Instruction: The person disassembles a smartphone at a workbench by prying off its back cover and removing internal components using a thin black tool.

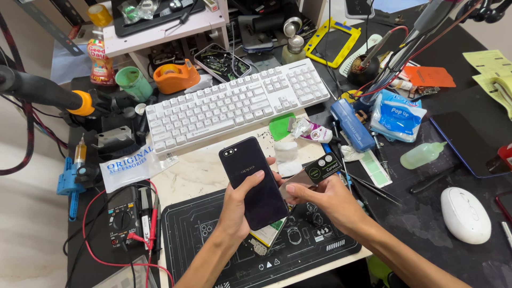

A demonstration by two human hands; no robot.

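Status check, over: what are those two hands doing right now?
Left hand grips black smartphone, back side up. Right hand pinches thin metal pry card at phone's right edge. White keyboard behind, white mouse off right; nothing blocking.

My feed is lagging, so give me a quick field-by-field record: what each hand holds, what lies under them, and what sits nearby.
left hand: left hand grips the black glossy smartphone, back side up, thumb across it
right hand: right hand pinches a thin flexible metal strip with a black label at the phone's right edge
under hands: black printed work mat
behind: white full-size keyboard
right side: white computer mouse, small pale green squeeze bottle
left side: black multimeter with red leads
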